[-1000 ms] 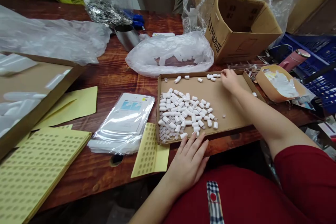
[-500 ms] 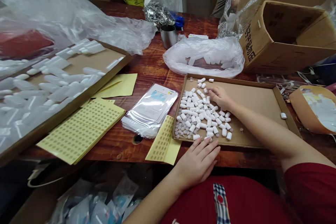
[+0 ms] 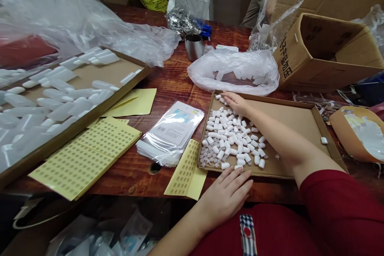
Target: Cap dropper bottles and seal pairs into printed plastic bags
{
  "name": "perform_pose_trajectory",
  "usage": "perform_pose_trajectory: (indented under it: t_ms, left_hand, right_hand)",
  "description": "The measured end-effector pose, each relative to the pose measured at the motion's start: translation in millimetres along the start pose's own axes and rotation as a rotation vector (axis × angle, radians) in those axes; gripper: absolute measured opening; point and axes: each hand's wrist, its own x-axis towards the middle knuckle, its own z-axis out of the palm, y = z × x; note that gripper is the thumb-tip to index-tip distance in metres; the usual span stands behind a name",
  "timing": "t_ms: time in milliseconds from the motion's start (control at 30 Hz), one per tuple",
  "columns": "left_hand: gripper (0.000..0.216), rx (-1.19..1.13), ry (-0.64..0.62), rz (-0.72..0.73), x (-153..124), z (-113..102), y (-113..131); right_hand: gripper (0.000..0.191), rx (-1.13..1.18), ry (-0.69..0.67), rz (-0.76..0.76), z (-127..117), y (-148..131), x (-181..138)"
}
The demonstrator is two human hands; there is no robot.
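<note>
A shallow cardboard tray (image 3: 288, 116) in front of me holds a heap of small white caps (image 3: 231, 136) on its left side, with small translucent pieces (image 3: 211, 156) at the near left corner. My right hand (image 3: 235, 103) reaches into the far left corner, fingers curved over a few caps there; whether it grips one is hidden. Flat and with fingers extended, my left hand (image 3: 226, 192) rests at the tray's near edge, fingertips by the closest caps. A single cap (image 3: 324, 140) lies apart at the tray's right side.
Left stands a tray of translucent tubes (image 3: 57, 100). Between the trays lie yellow sticker sheets (image 3: 90, 156) and clear printed bags (image 3: 172, 132). Behind are a metal cup (image 3: 194, 47), a plastic bag of white pieces (image 3: 234, 70) and a cardboard box (image 3: 327, 56). An orange container (image 3: 345, 132) sits right.
My right hand has moved left and toward the far corner of the tray, over the caps there. My left hand stays at the near edge. The view has shifted slightly.
</note>
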Motion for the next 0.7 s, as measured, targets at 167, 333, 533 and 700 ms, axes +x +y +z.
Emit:
perform_pose_trajectory:
  t_ms: [167,333,533,700]
  left_hand:
    - [0.025,0.039,-0.006,0.029,-4.8,4.1,-1.3]
    - [0.027,0.068,-0.065,0.044,-6.3,3.5,-3.4]
    - [0.025,0.054,-0.010,0.031,-5.4,4.2,-2.9]
    - [0.027,0.040,-0.013,0.023,-6.0,5.6,-2.4]
  right_hand:
    - [0.047,-0.018,-0.045,-0.029,6.1,-14.9,17.9]
    - [0.035,-0.046,-0.093,0.002,8.6,-19.2,40.2]
    - [0.031,-0.012,-0.178,-0.009,3.0,-31.6,23.8]
    - [0.042,-0.017,-0.181,0.023,2.3,-32.2,19.7]
